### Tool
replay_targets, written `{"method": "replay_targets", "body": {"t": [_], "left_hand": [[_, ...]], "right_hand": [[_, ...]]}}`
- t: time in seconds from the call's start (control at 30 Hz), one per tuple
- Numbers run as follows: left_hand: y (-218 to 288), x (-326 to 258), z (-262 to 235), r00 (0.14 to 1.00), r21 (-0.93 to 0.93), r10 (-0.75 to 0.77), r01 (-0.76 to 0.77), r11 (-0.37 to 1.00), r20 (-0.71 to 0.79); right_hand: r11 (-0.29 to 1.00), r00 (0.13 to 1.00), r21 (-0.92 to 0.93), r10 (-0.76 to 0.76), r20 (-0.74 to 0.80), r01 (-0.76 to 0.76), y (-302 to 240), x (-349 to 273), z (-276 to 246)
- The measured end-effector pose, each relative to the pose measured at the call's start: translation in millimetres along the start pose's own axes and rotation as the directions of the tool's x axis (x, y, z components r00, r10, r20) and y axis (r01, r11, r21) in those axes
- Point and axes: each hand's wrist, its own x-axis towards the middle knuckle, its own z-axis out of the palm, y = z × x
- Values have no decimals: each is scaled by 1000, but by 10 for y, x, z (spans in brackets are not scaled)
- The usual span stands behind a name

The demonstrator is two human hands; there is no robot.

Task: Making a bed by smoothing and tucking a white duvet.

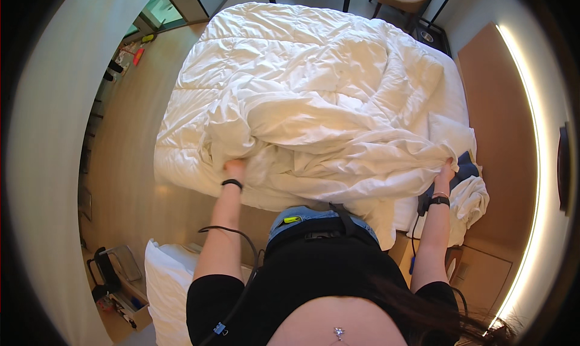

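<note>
A quilted white duvet (199, 74) spreads over the bed. On its near half lies a smooth, crumpled white duvet cover (338, 125), gathered in long folds running left to right. My left hand (234, 166) is closed on the cover's left part, its fingertips buried in the folds. At the far right end of the cover, near the pillow side, my right hand (446, 169) grips a bunched corner. Folds run fairly tight toward the right hand, while cloth puffs up loosely beyond the left one.
A white pillow (450, 131) and a crumpled white cloth (470, 204) lie by the brown headboard (501, 98) on the right. White bedding (166, 285) is behind me on the left. An open suitcase (124, 285) stands on the wooden floor. A dark cable crosses my left arm.
</note>
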Motion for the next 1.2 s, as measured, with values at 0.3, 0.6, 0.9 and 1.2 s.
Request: {"method": "replay_targets", "body": {"t": [0.3,0.6,0.9,1.2], "left_hand": [[-2800,-1008,570,637,354,-761,687,634,127],[-821,-516,439,985,-162,-160,148,976,-68],[1467,-599,-2910,631,-600,160,-774,204,-759],[1551,-979,-3768,756,-710,43,-592,-382,-653]], "right_hand": [[988,991,83,128,46,-132,62,110,-187],[983,960,55,-185,209,177,-240,-341,196],[897,739,229,-441,510,378,-896,-1084,208],[690,281,353,-628,725,632,-1516,-2688,659]]}}
